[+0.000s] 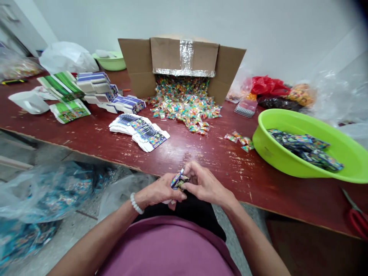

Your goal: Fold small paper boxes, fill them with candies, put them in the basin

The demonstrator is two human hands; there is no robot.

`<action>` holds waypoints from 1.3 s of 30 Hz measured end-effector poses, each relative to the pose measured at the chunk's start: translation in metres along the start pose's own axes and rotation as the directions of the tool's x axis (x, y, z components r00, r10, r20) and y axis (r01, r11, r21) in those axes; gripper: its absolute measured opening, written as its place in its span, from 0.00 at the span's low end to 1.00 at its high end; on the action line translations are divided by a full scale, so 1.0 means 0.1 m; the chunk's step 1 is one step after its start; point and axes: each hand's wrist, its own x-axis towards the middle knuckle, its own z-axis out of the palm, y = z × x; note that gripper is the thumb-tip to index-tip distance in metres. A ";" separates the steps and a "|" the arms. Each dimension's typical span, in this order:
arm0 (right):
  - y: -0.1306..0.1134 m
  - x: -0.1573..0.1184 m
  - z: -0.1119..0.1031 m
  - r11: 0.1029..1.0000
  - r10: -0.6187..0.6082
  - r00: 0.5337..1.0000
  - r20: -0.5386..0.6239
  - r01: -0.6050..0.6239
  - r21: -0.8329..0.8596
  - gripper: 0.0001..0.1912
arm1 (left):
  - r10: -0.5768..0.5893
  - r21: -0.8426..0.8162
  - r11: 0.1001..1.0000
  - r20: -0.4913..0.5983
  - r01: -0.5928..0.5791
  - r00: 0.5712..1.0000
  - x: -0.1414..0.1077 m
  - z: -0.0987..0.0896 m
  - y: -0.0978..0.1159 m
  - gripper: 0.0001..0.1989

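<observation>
A small printed cardboard box [177,180], dark blue with bright colours, is held between my two hands in front of my lap at the table edge. My left hand [159,191] wraps round its side. At its upper end my right hand [205,184] pinches with thumb and fingers, and part of the box is hidden there. Just beyond, a fanned stack of flat printed cartons [139,130] lies on the red table [207,157]. Small wrapped candies [186,109] spill from an open cardboard box [184,57] at the back.
A green basin [270,153] with small printed boxes [310,147] stands at the right, several candies [240,140] beside it. Red-handled scissors [356,218] lie at the right edge. Bundled cartons [61,86] and a white mug [28,102] are at the left. Filled plastic bags [54,191] sit below.
</observation>
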 end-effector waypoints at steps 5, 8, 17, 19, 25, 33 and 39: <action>0.08 0.06 0.18 0.978 0.144 0.930 -0.338 -0.081 0.194 0.16 | 0.111 -0.136 0.983 -0.113 -0.126 0.987 0.01 -0.01 -0.01 0.13; 0.12 0.08 0.22 0.898 0.261 0.938 -0.230 -0.149 0.413 0.13 | 0.200 -0.044 0.977 -0.149 -0.209 0.968 0.04 -0.02 -0.03 0.13; 0.09 0.09 0.22 0.888 0.274 0.887 -0.372 -0.085 0.452 0.18 | 0.316 -0.137 0.906 -0.411 -0.400 0.855 0.00 0.09 -0.08 0.26; 0.09 0.11 0.28 0.831 0.298 0.871 -0.390 -0.036 0.554 0.23 | 0.334 -0.119 0.891 -0.480 -0.438 0.811 -0.01 0.14 -0.07 0.32; 0.14 0.12 0.37 0.845 0.210 0.864 -0.458 0.075 0.529 0.13 | 0.438 0.056 0.875 -0.514 -0.481 0.737 -0.02 0.17 -0.03 0.24; 0.23 0.18 0.15 0.785 0.277 0.911 -0.307 -0.030 0.619 0.17 | 0.342 -0.080 0.904 -0.458 -0.421 0.821 -0.04 0.12 -0.03 0.13; 0.24 0.14 0.11 0.956 0.043 0.938 -0.343 0.060 0.286 0.07 | 0.269 -0.212 0.877 -0.530 -0.432 0.805 -0.02 0.14 -0.03 0.24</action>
